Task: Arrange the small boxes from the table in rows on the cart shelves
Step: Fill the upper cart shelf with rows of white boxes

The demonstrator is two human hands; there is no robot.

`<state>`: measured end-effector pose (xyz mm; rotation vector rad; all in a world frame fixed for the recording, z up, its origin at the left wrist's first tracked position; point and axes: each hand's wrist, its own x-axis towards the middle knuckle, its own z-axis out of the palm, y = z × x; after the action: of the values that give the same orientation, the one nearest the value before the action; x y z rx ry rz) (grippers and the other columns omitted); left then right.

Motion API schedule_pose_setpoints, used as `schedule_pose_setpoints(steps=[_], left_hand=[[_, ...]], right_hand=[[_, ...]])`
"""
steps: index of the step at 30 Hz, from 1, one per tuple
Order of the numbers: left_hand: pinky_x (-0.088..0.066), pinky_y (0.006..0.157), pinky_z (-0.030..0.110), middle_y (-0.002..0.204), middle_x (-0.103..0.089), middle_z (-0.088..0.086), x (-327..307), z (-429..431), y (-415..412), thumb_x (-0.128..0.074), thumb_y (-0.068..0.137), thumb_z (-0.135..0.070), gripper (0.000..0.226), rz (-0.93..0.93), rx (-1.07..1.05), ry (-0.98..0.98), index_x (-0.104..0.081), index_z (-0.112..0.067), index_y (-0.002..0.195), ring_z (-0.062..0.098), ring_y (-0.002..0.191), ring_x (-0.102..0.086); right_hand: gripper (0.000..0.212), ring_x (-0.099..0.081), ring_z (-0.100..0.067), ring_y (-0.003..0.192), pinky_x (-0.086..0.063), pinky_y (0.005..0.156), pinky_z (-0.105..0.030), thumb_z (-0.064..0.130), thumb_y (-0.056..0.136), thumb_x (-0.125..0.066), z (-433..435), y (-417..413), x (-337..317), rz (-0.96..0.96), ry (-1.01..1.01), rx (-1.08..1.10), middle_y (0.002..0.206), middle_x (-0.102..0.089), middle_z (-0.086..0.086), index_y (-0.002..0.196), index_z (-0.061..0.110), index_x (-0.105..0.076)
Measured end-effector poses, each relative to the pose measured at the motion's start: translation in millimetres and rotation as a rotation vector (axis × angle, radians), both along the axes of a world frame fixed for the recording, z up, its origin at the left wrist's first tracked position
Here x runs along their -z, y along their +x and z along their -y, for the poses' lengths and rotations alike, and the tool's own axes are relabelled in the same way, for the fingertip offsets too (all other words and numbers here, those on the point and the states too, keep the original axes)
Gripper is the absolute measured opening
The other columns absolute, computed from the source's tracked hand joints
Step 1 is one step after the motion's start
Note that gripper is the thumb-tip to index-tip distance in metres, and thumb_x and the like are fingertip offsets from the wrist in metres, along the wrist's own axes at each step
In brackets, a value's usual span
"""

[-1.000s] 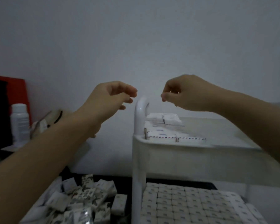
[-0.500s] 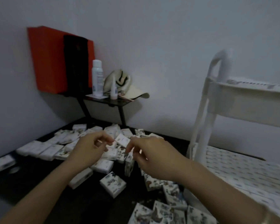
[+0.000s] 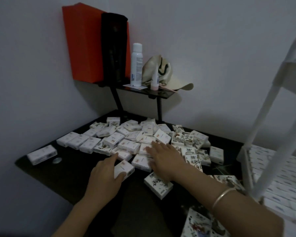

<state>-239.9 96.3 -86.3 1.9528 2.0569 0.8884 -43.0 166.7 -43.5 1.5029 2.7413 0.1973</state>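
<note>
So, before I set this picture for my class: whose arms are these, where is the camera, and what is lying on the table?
There is no machine here: these are a person's two bare arms. The camera sits on that person's head and looks forward and down, so you see roughly what they see. The left hand grips one small box between thumb and fingers. The right hand, with a bracelet on its wrist, rests open on the pile of small boxes strewn over the black table. At the right stands the white cart; its lower shelf holds rows of boxes. Behind, a small stand carries an orange box, a white spray bottle and a cap.
</note>
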Motion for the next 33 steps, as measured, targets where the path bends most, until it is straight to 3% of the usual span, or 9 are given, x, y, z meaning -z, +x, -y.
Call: schedule_pose_setpoints(steps=[3, 7, 11, 14, 18, 20, 24, 28, 33], left_hand=[[-0.038, 0.101, 0.027, 0.141, -0.049, -0.003, 4.5, 2.9, 1.1, -0.062, 0.091, -0.037, 0.072, 0.055, 0.043, -0.079, -0.027, -0.022, 0.151, 0.014, 0.126, -0.045], [-0.037, 0.104, 0.025, 0.138, -0.047, -0.007, 4.7, 5.1, 2.9, -0.071, 0.085, -0.027, 0.073, 0.132, 0.063, -0.005, -0.034, -0.021, 0.147, 0.009, 0.126, -0.044], [-0.041, 0.096, 0.023, 0.120, -0.047, -0.012, 2.4, 8.1, 6.2, -0.074, 0.081, -0.016, 0.073, 0.228, 0.101, -0.004, -0.039, -0.029, 0.143, 0.004, 0.110, -0.048], [-0.048, 0.092, 0.025, 0.113, -0.051, -0.017, -4.2, 11.5, 6.0, -0.072, 0.078, -0.007, 0.059, 0.370, 0.125, -0.004, -0.054, -0.038, 0.124, -0.003, 0.101, -0.053], [-0.050, 0.072, 0.018, 0.109, -0.063, -0.014, -18.8, 18.2, 11.1, -0.070, 0.078, -0.002, 0.045, 0.553, 0.187, 0.007, -0.066, -0.036, 0.107, -0.003, 0.094, -0.061], [-0.048, 0.076, 0.016, 0.108, -0.065, -0.016, -28.6, 20.6, 16.0, -0.066, 0.080, 0.001, 0.047, 0.593, 0.223, 0.025, -0.066, -0.037, 0.107, -0.003, 0.096, -0.061], [-0.042, 0.086, 0.015, 0.107, -0.063, -0.027, -61.6, 27.2, 34.3, -0.062, 0.087, 0.002, 0.044, 0.646, 0.302, 0.075, -0.066, -0.035, 0.110, -0.008, 0.104, -0.056], [-0.053, 0.083, 0.026, 0.107, -0.069, -0.013, -111.2, 32.1, 71.7, -0.059, 0.089, 0.001, 0.037, 0.774, 0.425, 0.137, -0.068, -0.029, 0.109, 0.006, 0.099, -0.065], [-0.055, 0.072, 0.021, 0.097, -0.073, -0.002, -191.4, 39.6, 141.6, -0.063, 0.086, -0.003, 0.022, 0.898, 0.651, 0.290, -0.065, -0.019, 0.102, 0.009, 0.087, -0.069]], right_hand=[[0.041, -0.041, -0.027, 0.130, -0.028, 0.110, -0.038, 0.034, 0.100, -0.039, 1.3, -2.2, -1.7, -0.055, 0.085, -0.020, 0.143, -0.042, -0.012, 0.134, 0.013, -0.041], [0.034, -0.055, -0.026, 0.106, -0.042, 0.082, -0.034, 0.025, 0.096, -0.050, -1.9, -3.0, -11.0, -0.096, 0.030, 0.007, 0.122, -0.058, -0.009, 0.127, 0.015, -0.043], [0.069, -0.051, -0.027, 0.115, -0.043, 0.088, -0.036, 0.032, 0.086, -0.067, -13.6, 0.6, -17.7, -0.192, -0.068, 0.044, 0.129, -0.053, -0.009, 0.143, 0.021, -0.029], [0.089, -0.043, -0.028, 0.126, -0.042, 0.099, -0.039, 0.036, 0.082, -0.071, -16.2, 5.0, -16.4, -0.149, -0.114, 0.062, 0.139, -0.048, -0.008, 0.152, 0.029, -0.017], [0.066, -0.044, -0.022, 0.121, -0.041, 0.091, -0.034, 0.041, 0.081, -0.072, -11.1, 12.1, -10.9, -0.277, -0.089, 0.062, 0.128, -0.056, 0.000, 0.138, 0.035, -0.041], [0.055, -0.045, -0.018, 0.114, -0.041, 0.083, -0.031, 0.043, 0.079, -0.073, -4.1, 16.3, -18.7, -0.431, -0.048, 0.066, 0.115, -0.059, 0.004, 0.127, 0.036, -0.049], [0.044, -0.047, -0.014, 0.107, -0.046, 0.086, -0.034, 0.042, 0.078, -0.074, 21.3, 32.4, -52.0, -0.656, 0.026, 0.051, 0.099, -0.055, 0.014, 0.118, 0.041, -0.056], [0.022, -0.054, -0.008, 0.088, -0.049, 0.079, -0.032, 0.031, 0.082, -0.071, 59.4, 73.1, -99.4, -0.776, 0.092, 0.025, 0.094, -0.063, 0.014, 0.101, 0.039, -0.065], [0.016, -0.061, -0.004, 0.070, -0.050, 0.065, -0.023, 0.038, 0.077, -0.074, 128.4, 145.3, -177.7, -0.959, 0.256, 0.048, 0.079, -0.066, 0.017, 0.091, 0.036, -0.067]])
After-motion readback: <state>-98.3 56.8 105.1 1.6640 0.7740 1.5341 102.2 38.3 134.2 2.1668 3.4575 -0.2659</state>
